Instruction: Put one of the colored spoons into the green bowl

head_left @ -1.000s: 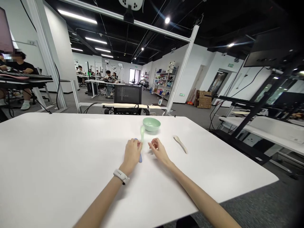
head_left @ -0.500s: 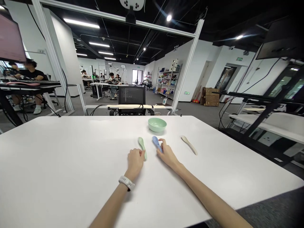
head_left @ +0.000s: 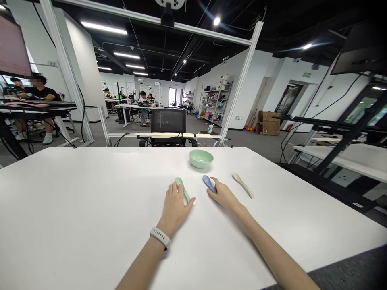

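My left hand [head_left: 175, 204] lies flat on the white table [head_left: 75, 201], fingers stretched and thumb apart, resting over the handle of a pale green spoon [head_left: 180, 184]. The hand is open. My right hand [head_left: 223, 195] is closed loosely on the handle of a blue spoon [head_left: 208, 182], whose bowl sticks out to the left of the fingers on the tabletop. A mint-green bowl [head_left: 201, 158] stands just beyond both hands. A cream spoon [head_left: 242, 185] lies to the right of my right hand, untouched.
A black office chair [head_left: 168, 123] stands behind the table's far edge, inside a white metal frame [head_left: 238, 80]. A black stand [head_left: 332, 137] and another desk are at the right. People sit at desks at the far left and in the background.
My left hand has let go of the green spoon and flattened over it. My right hand took the blue spoon and slid it to the right.
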Tool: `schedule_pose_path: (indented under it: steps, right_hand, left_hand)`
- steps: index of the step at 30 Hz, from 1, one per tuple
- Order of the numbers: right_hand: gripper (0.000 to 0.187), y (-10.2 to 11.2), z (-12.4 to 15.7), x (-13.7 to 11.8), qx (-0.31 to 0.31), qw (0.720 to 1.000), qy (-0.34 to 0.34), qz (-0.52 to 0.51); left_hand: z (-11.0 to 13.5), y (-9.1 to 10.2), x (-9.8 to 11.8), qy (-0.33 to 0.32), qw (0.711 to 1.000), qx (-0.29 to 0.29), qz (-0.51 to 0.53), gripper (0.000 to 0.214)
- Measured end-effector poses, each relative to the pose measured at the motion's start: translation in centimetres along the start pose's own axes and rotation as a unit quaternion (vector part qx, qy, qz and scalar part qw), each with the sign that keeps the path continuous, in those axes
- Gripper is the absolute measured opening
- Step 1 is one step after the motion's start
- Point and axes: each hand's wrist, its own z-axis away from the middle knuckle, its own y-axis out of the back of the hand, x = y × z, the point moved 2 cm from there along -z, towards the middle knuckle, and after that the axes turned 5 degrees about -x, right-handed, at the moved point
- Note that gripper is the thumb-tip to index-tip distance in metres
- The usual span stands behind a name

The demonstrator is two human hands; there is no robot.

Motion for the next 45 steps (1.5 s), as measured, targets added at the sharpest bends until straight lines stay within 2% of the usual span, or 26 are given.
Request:
schedule_pose_path:
  steps: [3,8,13,20,31,45]
  right_hand:
    - [0.043,-0.1,-0.3,0.1,-0.010,1.000,0.001,0.012]
    - [0.037,0.3,-0.6,1.3,-0.001,0.999,-0.031,0.015]
    - [0.026,0.4,-0.5,2.0,-0.004,0.999,-0.034,-0.006]
    - [0.021,0.2,-0.4,1.5,0.019,0.999,-0.030,-0.040]
    - [0.030,0.7,-0.3,1.0,0.030,0.998,-0.028,-0.049]
    - [0.030,0.7,-0.3,0.7,0.032,0.997,-0.042,-0.058]
  left_hand:
    - [0.0,-0.8,-0.3,-0.027,0.999,-0.022,0.033,0.067]
    - [0.2,-1.6,-0.8,-0.030,0.993,-0.103,0.043,0.074]
    - [0.4,-0.9,-0.3,-0.063,0.989,-0.131,0.038,0.076]
    - [0.8,0.6,1.1,-0.040,0.980,-0.193,0.018,0.079]
    - [0.8,0.6,1.4,-0.031,0.978,-0.206,0.011,0.081]
    - [1.0,0.8,1.6,-0.028,0.980,-0.199,0.012,0.079]
